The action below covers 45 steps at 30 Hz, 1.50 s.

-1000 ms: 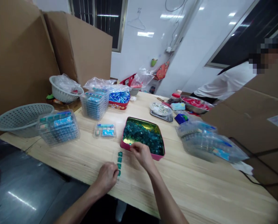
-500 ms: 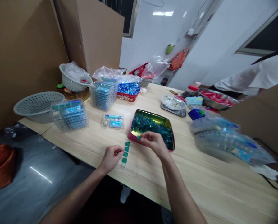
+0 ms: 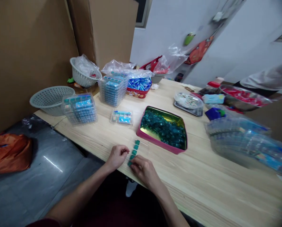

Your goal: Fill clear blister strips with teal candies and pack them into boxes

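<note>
As the right hand (image 3: 141,167) sits half-curled over the six o'clock end of a row of small, glossy green square pieces (image 3: 135,147), its hold hidden, the left hand (image 3: 117,156) curls loosely at nine o'clock, contents unclear; they're probably light, stiff, slippery pieces, best pinched edge-on

A red bag (image 3: 199,51) hangs at two o'clock; cardboard (image 3: 113,31) rises at eleven, a basket (image 3: 84,80) at ten.

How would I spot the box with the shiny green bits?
Find the pale wooden table. On it, beyond the person's right hand, sits a low open box of dark green pieces. Unlike the red tub of blue pieces farther back, it has pink outer walls and a shiny gold inside.
</note>
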Tool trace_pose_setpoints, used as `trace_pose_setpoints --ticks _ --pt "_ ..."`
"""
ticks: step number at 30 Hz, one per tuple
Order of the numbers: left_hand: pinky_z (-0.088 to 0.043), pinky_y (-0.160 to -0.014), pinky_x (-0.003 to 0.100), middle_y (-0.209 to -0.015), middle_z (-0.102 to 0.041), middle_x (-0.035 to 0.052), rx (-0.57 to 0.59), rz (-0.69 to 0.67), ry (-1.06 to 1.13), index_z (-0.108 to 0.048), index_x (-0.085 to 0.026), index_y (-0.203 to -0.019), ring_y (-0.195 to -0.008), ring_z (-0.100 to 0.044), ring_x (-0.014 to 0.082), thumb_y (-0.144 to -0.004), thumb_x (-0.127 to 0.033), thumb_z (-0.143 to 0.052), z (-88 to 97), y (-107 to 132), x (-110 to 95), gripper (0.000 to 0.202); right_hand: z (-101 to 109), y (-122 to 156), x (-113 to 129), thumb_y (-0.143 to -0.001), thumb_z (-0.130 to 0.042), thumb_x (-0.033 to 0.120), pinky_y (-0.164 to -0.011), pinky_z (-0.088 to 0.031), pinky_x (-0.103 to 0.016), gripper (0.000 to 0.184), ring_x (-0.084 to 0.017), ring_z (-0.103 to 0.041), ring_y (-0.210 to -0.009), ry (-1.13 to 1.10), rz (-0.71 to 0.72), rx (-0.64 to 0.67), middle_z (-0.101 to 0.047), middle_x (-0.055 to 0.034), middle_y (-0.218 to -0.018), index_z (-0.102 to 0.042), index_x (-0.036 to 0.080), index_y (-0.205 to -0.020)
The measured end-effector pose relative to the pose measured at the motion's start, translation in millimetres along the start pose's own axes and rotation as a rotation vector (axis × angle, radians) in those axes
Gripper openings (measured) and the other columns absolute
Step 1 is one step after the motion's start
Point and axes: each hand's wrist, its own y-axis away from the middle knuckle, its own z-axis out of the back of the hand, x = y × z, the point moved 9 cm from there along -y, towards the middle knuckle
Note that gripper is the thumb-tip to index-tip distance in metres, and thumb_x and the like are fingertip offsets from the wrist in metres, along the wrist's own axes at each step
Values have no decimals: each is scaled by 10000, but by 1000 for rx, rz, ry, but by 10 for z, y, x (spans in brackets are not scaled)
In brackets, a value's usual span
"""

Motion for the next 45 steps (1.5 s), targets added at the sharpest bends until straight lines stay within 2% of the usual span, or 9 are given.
trace_pose_setpoints --ticks 8,14,19,22,25,29,35,39,45 --pt "-440 -597 215 -689 -656 18 15 -29 -13 -665 -148 -761 -623 -578 128 -737 -147 -486 60 118 -121 181 -185 168 247 -740 -612 167 -615 -479 -334 119 -240 -579 -750 434 113 -49 -610 -94 -889 -581 179 -855" --pt "-472 -779 281 -1007 -662 71 -116 -93 29 -659 -167 -918 -879 -600 179 -738 -170 -465 513 137 -156 265 -142 512 331 -823 -492 96 -667 -537 -339 287 -229 -622 -792 324 384 -283 -645 -107 -925 -550 217 -1077" --pt "-404 -979 371 -1318 -529 101 155 -131 177 -516 -199 -1262 -1170 -500 252 -713 -351 -661 507 51 18 587 289 422 211 -858 -469 93 -708 -552 -326 372 -230 -645 -869 117 355 -465 -641 -105 -975 -541 268 -1178" --pt "-449 -911 343 -1266 -568 127 142 -120 230 -512 -173 -1261 -1082 -557 247 -574 -312 -790 486 -88 135 753 569 193 186 -847 -532 139 -708 -553 -312 261 -224 -634 -883 -20 257 -554 -627 -94 -954 -586 261 -1071" --pt "-489 -796 315 -991 -690 114 -26 -58 327 -635 -124 -1043 -879 -633 202 -673 -327 -707 590 -346 189 428 797 -176 84 -834 -590 252 -631 -541 -282 116 -211 -613 -840 -190 117 -618 -604 -84 -907 -626 235 -943" --pt "-508 -668 275 -807 -711 80 -276 -24 284 -653 -102 -949 -733 -655 181 -684 -309 -674 940 -806 88 336 956 -949 -185 -807 -597 408 -648 -513 -307 288 -206 -612 -768 -304 -48 -591 -637 -86 -875 -647 175 -969" --pt "-492 -732 279 -809 -708 85 -460 54 -29 -667 -100 -964 -780 -653 182 -691 -161 -636 1438 -1511 48 282 969 -2045 -675 -789 -582 315 -668 -463 -286 221 -200 -622 -755 74 -332 -455 -666 -81 -773 -630 123 -888" --pt "-442 -827 292 -828 -705 78 -466 116 -230 -692 -130 -815 -886 -627 204 -643 -106 -641 1478 -1683 162 181 811 -2294 -892 -728 -606 155 -724 -430 -292 45 -235 -624 -836 197 -424 -340 -683 -135 -787 -627 116 -718" --pt "-421 -761 275 -814 -701 97 -403 146 -394 -694 -140 -767 -841 -624 208 -707 -132 -573 1345 -1634 206 135 643 -2344 -1068 -731 -594 121 -754 -420 -317 114 -284 -609 -967 275 -536 -226 -676 -194 -957 -638 109 -834"
